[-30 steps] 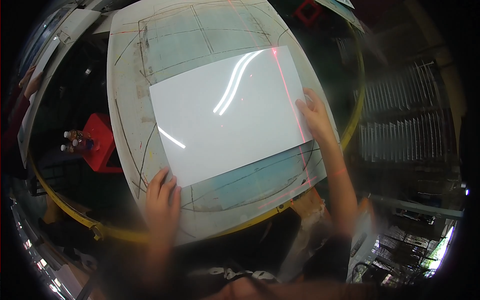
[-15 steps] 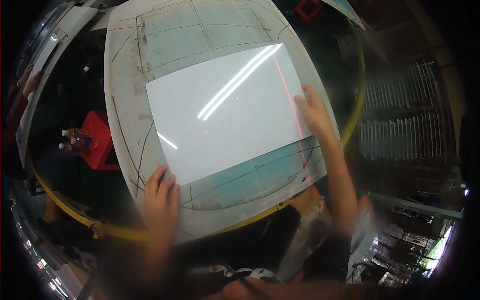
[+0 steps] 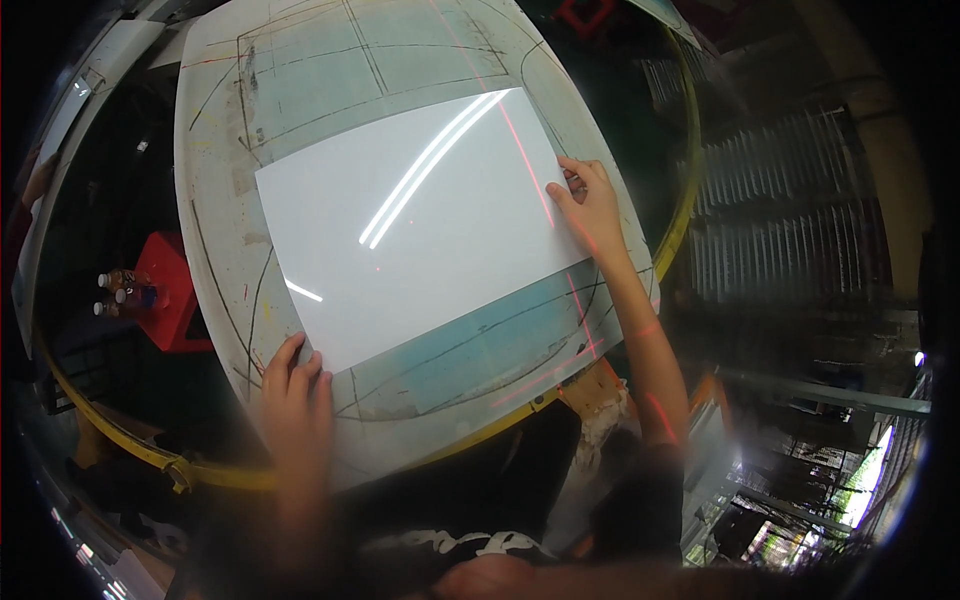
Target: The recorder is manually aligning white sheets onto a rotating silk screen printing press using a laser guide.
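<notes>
A glossy white sheet (image 3: 400, 270) lies on a large pale board (image 3: 215, 150) marked with dark drawn lines. Bright lamp reflections run across the sheet. At its lower left corner rests my left hand (image 3: 297, 395), fingers stretched out and apart, fingertips at the corner and on the board. My right hand (image 3: 590, 208) pinches the sheet's right edge, thumb on top and the other fingers bent at the rim; their tips are partly hidden. A red laser line (image 3: 524, 160) crosses the sheet near that edge and falls on my right hand and forearm.
A yellow curved rail (image 3: 110, 425) rings the board. To the left, bottles (image 3: 125, 290) stand on a red stool (image 3: 175, 300). Another person's hand (image 3: 42, 180) shows at the far left. Stacked racks (image 3: 770, 200) stand on the right.
The whole view has shifted, so board and sheet appear farther left. My right hand's fingers have bent more at the sheet's edge. My left hand stays at the lower left corner.
</notes>
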Motion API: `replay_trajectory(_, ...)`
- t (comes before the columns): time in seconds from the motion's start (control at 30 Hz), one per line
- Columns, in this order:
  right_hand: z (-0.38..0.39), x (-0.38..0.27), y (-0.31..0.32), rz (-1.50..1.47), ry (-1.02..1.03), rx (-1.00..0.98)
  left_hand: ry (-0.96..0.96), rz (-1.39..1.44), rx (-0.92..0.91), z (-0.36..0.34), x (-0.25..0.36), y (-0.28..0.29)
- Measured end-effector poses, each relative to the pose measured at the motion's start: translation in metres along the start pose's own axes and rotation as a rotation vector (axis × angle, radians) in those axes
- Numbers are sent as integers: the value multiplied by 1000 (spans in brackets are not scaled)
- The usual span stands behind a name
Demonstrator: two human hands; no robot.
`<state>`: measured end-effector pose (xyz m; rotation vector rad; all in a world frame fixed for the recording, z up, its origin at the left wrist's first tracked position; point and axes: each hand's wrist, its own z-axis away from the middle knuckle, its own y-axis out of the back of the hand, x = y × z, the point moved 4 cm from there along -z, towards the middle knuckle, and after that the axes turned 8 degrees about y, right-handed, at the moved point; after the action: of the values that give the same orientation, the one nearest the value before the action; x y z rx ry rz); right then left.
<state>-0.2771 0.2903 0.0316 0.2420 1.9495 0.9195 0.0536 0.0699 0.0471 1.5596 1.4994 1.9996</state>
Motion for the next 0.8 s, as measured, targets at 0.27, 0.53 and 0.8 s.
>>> replay_trajectory(0.27,-1,-2,-4,21,8,-10,24,-1,4,1,-3,-1)
replay_trajectory(0.53,0,-1,-4,10,22,-10,35,19,-4,1,1,-1)
replay_trajectory(0.8,2,1,-5,13,51,-13,31,21,-11,1,-1,-2)
